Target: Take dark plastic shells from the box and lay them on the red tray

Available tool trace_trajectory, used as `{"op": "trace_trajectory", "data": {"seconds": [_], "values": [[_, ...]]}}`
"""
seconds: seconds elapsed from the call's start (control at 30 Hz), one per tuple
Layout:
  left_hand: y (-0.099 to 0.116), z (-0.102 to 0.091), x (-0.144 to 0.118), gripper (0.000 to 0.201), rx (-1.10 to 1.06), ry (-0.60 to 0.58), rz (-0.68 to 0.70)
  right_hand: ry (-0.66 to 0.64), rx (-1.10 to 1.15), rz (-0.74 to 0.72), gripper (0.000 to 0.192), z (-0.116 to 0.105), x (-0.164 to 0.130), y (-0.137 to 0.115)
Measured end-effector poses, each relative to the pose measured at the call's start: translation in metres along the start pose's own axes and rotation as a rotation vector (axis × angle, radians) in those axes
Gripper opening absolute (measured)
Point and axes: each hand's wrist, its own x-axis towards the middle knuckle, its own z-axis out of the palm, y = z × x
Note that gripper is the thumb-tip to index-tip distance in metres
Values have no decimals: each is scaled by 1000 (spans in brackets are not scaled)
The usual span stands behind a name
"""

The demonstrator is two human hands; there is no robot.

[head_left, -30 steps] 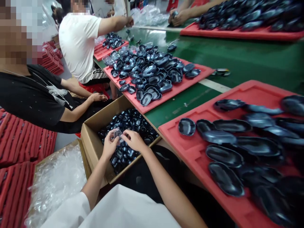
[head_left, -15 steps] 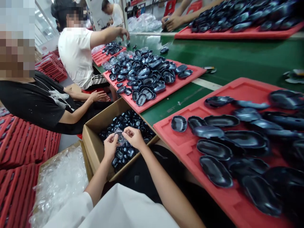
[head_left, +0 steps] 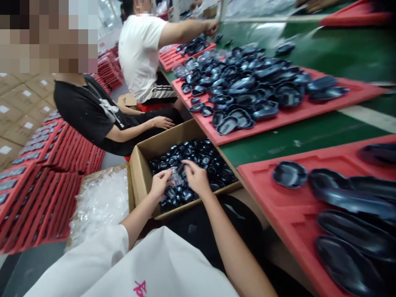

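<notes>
My left hand [head_left: 161, 182] is closed, thumb and fingers pinching a small clear plastic bag [head_left: 177, 177] by its edge. Close beside the bag, my right hand [head_left: 197, 177] has its fingers bent around a small dark plastic shell [head_left: 180, 167], partly hidden by the fingertips. Both hands are over an open cardboard box [head_left: 140, 165], which is filled with many glossy dark plastic shells [head_left: 204, 159]. To the left of the box lies a heap of clear plastic bags [head_left: 103, 204].
Red trays [head_left: 256, 181] with longer dark shells lie on the green table [head_left: 247, 152] at right; another red tray [head_left: 216, 134] is piled high. Stacked red trays [head_left: 58, 189] stand at left. A person in black [head_left: 83, 111] and a person in white [head_left: 139, 53] sit beyond the box.
The view has swung left, so the scene has shifted right. My hands have moved apart a little, and a dark shell now shows at my right fingertips beside the bag.
</notes>
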Motion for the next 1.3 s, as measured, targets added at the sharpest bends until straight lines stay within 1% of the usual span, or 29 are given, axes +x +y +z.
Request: {"op": "trace_trajectory", "data": {"seconds": [0.03, 0.07, 0.1, 0.17, 0.23, 0.3, 0.33, 0.37, 0.43, 0.47, 0.53, 0.57, 0.63, 0.7, 0.73, 0.77, 0.8, 0.83, 0.87, 0.93, 0.97, 1.0, 1.03, 1.1, 1.13, 1.17, 1.2, 1.23, 1.3], "values": [[0, -6, 0, 56, 0, 36, 3, 121, -27, 65, 38, -2, 1, 4], [3, -14, -1, 52, 14, 71, 22, 211, -65, 127, 39, -3, 2, 9], [8, -24, -1, 47, 45, 104, 59, 233, -112, 172, 39, -4, 3, 14], [24, -51, 0, 35, 159, 167, 188, 180, -212, 191, 50, -3, 5, 26], [49, -87, 2, 24, 328, 251, 370, 122, -273, 156, 61, 0, 5, 35], [76, -130, 7, 23, 515, 380, 548, 104, -262, 161, 60, 3, 4, 40], [88, -153, 10, 25, 613, 457, 604, 94, -240, 186, 57, 4, 4, 41], [98, -176, 13, 27, 711, 538, 630, 88, -216, 216, 53, 4, 4, 41], [111, -220, 19, 31, 927, 672, 603, 82, -174, 258, 45, 3, 4, 41], [114, -238, 21, 32, 1058, 705, 554, 78, -155, 264, 42, 3, 5, 40], [115, -267, 25, 28, 1319, 692, 394, 58, -128, 264, 37, 1, 5, 38], [115, -277, 27, 23, 1418, 656, 309, 44, -118, 266, 35, 0, 5, 37], [114, -288, 31, 15, 1524, 584, 187, 23, -100, 276, 29, -1, 5, 34], [118, -288, 36, 13, 1543, 562, 162, 28, -64, 289, 26, -2, 4, 31], [121, -283, 39, 15, 1552, 566, 177, 48, -28, 302, 26, -2, 4, 30], [126, -276, 42, 18, 1555, 568, 222, 83, 22, 319, 26, -2, 4, 28], [130, -266, 44, 21, 1547, 559, 301, 139, 83, 339, 27, -3, 5, 28], [134, -252, 47, 24, 1524, 530, 409, 214, 152, 361, 28, -3, 6, 27], [136, -235, 49, 25, 1482, 479, 536, 302, 222, 382, 28, -3, 7, 27], [134, -189, 51, 25, 1348, 318, 777, 501, 343, 415, 26, -5, 10, 28], [129, -161, 51, 25, 1271, 218, 854, 592, 390, 430, 25, -6, 12, 28], [120, -131, 52, 24, 1196, 107, 899, 666, 430, 444, 23, -7, 13, 29], [108, -100, 55, 24, 1128, -21, 909, 715, 462, 457, 22, -8, 14, 30], [75, -38, 66, 26, 1061, -314, 815, 748, 505, 484, 22, -10, 16, 30], [56, -9, 75, 28, 1090, -457, 739, 740, 518, 498, 23, -11, 16, 30], [36, 17, 86, 30, 1197, -612, 650, 732, 526, 513, 23, -12, 16, 29], [16, 39, 98, 34, 1365, -763, 539, 727, 532, 525, 24, -12, 16, 28], [-3, 57, 110, 37, 1530, -889, 429, 727, 535, 534, 25, -12, 16, 27], [-36, 81, 132, 33, 1663, -985, 315, 729, 536, 541, 26, -13, 14, 24]]}}
